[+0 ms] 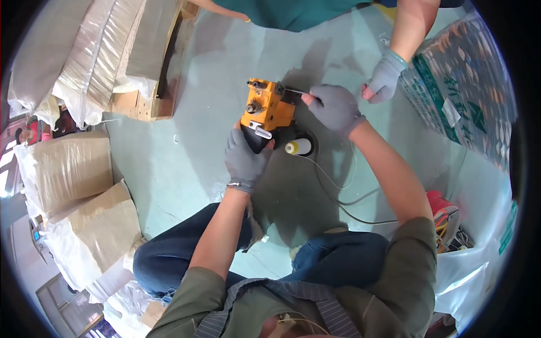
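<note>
A yellow machine (269, 108) with a black lower part and metal knobs, which looks like a portable bag-sewing machine, is held above the grey-green floor. My gloved left hand (245, 156) is closed round its black near end. In my gloved right hand (338, 108), to the right of the machine, is a thin metal-shafted tool, seemingly a screwdriver (296, 91). Its tip meets the machine's right side; its handle is hidden in my fist. Just right of the machine's near end is a white and yellow thread cone (292, 147) in a dark holder.
Another person's gloved hand (385, 80) hovers beyond my right hand. A dark cord (366, 221) runs right across the floor. Wrapped stacks on a wooden pallet (163, 107) and cartons (70, 169) line the left. A plastic-wrapped bundle (451, 90) and a red bag (442, 211) are right.
</note>
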Available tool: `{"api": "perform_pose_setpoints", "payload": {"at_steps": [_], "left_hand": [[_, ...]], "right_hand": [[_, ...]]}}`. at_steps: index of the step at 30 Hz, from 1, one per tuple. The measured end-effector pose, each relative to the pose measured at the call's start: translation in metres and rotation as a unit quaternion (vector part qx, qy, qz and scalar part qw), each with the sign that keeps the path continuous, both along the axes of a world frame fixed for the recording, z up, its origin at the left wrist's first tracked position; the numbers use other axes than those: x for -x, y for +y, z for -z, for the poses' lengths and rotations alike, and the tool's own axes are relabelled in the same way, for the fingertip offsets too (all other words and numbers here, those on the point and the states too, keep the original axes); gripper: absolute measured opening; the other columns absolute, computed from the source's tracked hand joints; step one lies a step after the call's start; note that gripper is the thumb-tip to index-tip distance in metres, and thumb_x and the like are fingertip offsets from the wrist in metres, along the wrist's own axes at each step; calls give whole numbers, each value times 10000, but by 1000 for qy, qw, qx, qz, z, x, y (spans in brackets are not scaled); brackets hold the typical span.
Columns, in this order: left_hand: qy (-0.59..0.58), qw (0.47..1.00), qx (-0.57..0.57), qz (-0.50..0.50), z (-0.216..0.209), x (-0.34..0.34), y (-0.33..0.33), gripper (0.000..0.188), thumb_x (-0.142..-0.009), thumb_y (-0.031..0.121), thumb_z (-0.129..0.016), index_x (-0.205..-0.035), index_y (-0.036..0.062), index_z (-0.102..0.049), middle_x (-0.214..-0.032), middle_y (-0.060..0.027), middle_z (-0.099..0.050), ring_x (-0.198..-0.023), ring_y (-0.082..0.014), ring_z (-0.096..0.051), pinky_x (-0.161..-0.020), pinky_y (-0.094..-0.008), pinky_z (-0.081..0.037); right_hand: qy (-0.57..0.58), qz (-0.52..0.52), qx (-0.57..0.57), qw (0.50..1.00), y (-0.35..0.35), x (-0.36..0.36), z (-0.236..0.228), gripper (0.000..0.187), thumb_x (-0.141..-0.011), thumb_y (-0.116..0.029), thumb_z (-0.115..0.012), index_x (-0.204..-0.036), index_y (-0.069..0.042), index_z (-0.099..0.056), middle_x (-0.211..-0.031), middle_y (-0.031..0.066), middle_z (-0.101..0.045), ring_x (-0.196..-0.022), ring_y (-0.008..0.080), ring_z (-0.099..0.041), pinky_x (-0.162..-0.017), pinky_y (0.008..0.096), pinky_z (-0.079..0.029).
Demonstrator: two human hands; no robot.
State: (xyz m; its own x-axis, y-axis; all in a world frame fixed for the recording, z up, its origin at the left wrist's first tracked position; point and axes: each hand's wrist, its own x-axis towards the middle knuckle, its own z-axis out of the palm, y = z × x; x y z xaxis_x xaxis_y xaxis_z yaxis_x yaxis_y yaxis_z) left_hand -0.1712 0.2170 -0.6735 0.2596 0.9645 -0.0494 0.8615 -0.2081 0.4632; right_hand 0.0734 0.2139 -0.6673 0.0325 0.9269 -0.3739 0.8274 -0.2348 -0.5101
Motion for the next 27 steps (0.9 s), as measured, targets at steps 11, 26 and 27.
{"api": "perform_pose_setpoints", "payload": {"at_steps": [11,26,27], "left_hand": [[16,1000,-8,11,2,-10,-3,805,-682,334,-771,-1308,27,-370,-1120,-189,-556,-1029,-382,-545,-833,-432,-464],[32,998,-58,5,-41,-13,9,766,-730,408,-719,-1246,-82,-434,-1154,-235,-550,-1072,-393,-538,-887,-439,-448],[-61,990,-113,58,-73,-31,0,658,-752,365,-708,-1193,-71,-486,-1133,-213,-568,-1045,-372,-555,-871,-427,-453]], "right_hand": [[704,479,-50,522,3,22,20,273,-903,-204,-540,-672,-112,-427,-537,-30,-315,-437,93,-282,-449,252,-237],[621,224,-297,690,-123,-43,-140,295,-932,-250,-483,-795,0,-559,-1117,188,-606,-1138,271,-530,-990,369,-387],[652,221,-283,667,-129,-49,-134,298,-933,-251,-481,-805,7,-561,-1198,203,-579,-1148,273,-525,-992,367,-386]]}}
